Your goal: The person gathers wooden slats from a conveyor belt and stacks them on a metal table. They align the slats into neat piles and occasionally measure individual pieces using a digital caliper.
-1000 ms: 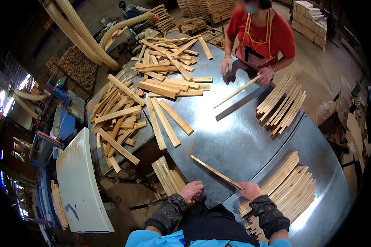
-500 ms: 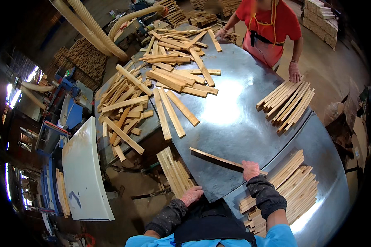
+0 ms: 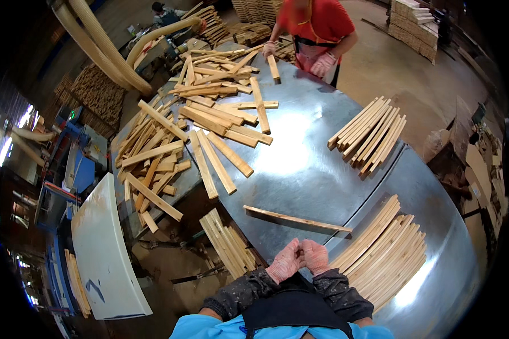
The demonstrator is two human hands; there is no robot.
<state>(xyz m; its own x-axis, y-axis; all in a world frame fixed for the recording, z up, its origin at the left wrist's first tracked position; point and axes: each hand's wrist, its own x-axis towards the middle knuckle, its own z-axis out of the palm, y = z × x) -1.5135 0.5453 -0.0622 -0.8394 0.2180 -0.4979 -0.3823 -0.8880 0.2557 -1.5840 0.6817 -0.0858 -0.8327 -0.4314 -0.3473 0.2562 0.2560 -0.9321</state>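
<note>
My left hand [image 3: 285, 262] and my right hand [image 3: 314, 257], both in pinkish gloves, meet at the table's near edge in front of my dark apron. Their fingers are curled and pressed against each other; whatever is between them is hidden. Just beyond lies a single wooden strip [image 3: 297, 218], untouched, slanting across the metal table [image 3: 288, 195]. Beside my right hand a row of wooden strips [image 3: 387, 257] is laid close together. To the left of my left hand, below the tabletop, is a smaller stack of strips [image 3: 226, 243].
A large jumbled heap of wooden pieces [image 3: 158, 152] covers the table's left side. Another bundle of strips [image 3: 369, 135] lies at the right. Across the table a person in a red shirt [image 3: 316, 25] touches a wooden piece [image 3: 274, 69]. A pale panel [image 3: 104, 254] stands at left.
My right hand has let go of the single strip and come in beside my left hand, which has left the smaller stack. The co-worker has moved from the right bundle towards the heap.
</note>
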